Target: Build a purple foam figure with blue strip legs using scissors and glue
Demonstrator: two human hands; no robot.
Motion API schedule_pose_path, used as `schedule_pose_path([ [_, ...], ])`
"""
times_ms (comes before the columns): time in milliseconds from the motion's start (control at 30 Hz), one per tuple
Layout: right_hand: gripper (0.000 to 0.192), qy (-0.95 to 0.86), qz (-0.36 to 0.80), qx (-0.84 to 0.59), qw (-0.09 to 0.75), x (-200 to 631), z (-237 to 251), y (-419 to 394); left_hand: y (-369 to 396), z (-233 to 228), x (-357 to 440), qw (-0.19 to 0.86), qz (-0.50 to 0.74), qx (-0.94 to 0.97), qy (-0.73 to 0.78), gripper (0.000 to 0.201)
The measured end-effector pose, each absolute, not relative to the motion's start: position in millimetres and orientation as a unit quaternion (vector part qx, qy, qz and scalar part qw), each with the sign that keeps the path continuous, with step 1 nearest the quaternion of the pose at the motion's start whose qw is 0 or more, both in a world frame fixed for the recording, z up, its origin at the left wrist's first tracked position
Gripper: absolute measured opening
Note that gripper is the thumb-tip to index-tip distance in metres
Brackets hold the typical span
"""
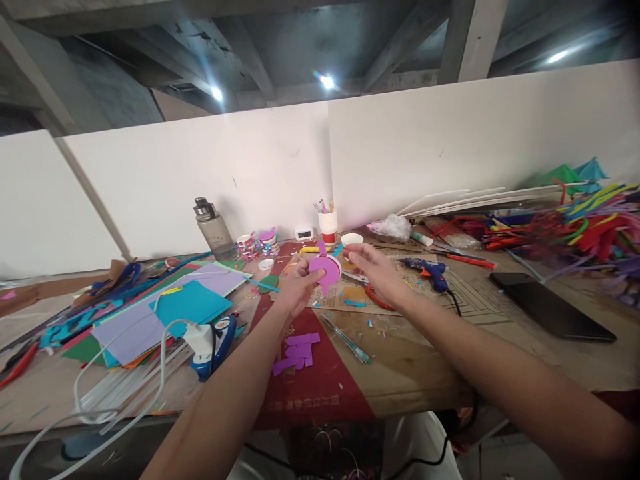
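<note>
Head view, as I watched remotely: left of the pink paper cutout (325,269) lay a teal sheet (193,303) and a white plug (200,337). My left hand (296,288) gripped the cutout's left edge above the table (415,367). Just right of the cutout, my right hand (374,265) hovered open, fingers spread. Farther right lay a blue glue gun (429,269) and a black phone (550,308).

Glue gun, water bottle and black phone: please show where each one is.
glue gun (431,270), head view, on its blue body.
water bottle (214,232), head view, on its clear wall.
black phone (550,305), head view, on its dark screen.
</note>
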State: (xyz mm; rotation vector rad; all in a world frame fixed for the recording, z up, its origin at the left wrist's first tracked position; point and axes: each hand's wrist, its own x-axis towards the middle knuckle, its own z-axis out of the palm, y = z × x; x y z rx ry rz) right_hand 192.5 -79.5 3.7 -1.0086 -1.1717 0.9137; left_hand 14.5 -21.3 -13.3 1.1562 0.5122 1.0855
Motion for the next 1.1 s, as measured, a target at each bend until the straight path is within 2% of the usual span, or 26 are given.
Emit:
schedule_pose_path([
  [167, 0.036, -0.596, 0.282, -0.376, 0.651, 190, 2, -86, -23, -12, 13, 0.646, 0.494, 0.546, 0.198, 0.039],
  [433, 0.057, -0.739, 0.100, -0.362, 0.559, 199, -4, -105, -25, -8, 8, 0.551, 0.469, 0.673, 0.154, 0.025],
  [567, 0.052, -0.776, 0.021, -0.344, 0.528, 199, 0, -106, -24, -13, 9, 0.539, 0.461, 0.693, 0.124, 0.027],
  [867, 0.051, -0.781, -0.026, -0.368, 0.503, 197, -2, -109, -25, -13, 9, 0.529, 0.469, 0.697, 0.121, 0.025],
  [1000, 0.038, -0.783, -0.035, -0.376, 0.494, 196, -1, -109, -25, -15, 9, 0.537, 0.465, 0.691, 0.131, 0.026],
  [1100, 0.039, -0.779, -0.050, -0.377, 0.498, 196, -3, -108, -24, -16, 9, 0.534, 0.469, 0.691, 0.132, 0.024],
])
